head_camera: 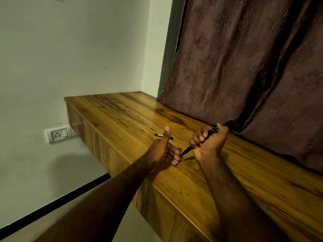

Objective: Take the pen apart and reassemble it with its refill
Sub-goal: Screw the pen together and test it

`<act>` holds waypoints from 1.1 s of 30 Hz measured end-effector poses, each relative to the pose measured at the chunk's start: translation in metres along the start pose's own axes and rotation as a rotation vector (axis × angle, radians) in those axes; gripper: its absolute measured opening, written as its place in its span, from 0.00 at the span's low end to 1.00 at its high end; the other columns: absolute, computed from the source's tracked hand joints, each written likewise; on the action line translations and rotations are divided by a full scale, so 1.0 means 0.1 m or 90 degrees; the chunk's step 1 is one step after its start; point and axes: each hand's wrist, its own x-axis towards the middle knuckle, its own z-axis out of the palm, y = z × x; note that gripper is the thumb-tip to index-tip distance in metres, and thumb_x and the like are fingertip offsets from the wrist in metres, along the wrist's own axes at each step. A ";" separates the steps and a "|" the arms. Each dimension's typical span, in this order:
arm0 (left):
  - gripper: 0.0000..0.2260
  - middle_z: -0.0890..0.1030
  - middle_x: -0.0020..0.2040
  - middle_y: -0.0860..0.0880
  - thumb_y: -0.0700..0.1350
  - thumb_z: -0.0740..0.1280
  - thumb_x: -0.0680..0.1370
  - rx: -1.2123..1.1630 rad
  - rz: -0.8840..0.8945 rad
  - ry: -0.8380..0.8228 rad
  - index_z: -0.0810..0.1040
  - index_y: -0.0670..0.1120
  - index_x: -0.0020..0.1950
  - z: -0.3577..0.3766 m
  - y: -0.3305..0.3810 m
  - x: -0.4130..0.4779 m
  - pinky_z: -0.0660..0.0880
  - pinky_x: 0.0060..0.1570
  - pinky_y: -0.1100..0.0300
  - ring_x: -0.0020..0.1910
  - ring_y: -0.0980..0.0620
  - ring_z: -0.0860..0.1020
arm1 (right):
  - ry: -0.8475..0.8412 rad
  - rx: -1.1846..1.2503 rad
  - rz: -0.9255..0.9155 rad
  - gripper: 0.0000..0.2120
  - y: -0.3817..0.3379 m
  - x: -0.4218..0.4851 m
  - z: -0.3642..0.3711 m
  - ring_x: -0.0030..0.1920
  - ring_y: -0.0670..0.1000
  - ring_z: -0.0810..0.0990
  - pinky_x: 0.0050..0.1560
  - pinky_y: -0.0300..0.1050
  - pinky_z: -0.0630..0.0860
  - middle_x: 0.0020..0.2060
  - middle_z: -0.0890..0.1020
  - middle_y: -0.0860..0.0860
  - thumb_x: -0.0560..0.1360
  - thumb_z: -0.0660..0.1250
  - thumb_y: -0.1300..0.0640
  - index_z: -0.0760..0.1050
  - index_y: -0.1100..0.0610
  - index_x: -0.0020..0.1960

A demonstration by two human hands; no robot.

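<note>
— Pen [201, 141] clenched in right hand [208, 143], tip aimed down-left over bench [122, 116].
— Left hand [163, 151]?
— Empty, thumb up, fingers loosely curled.
— Step?
— Probably dismantling; thin dark piece [163, 136], maybe refill, lying farther left. Next: pinch tip, unscrew.

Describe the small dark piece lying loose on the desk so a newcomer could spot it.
Start at the wooden desk under the curtain. Just beyond the raised thumb of the left hand lies a short dark stick. Unlike the black pen in the right hand, nothing holds it.
</note>
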 end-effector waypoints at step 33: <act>0.35 0.81 0.36 0.34 0.71 0.48 0.73 -0.061 0.008 0.049 0.72 0.44 0.62 -0.05 -0.03 0.00 0.81 0.36 0.52 0.34 0.39 0.82 | -0.024 -0.122 -0.075 0.28 0.25 -0.17 0.13 0.18 0.49 0.59 0.22 0.35 0.55 0.19 0.63 0.52 0.77 0.51 0.40 0.61 0.57 0.26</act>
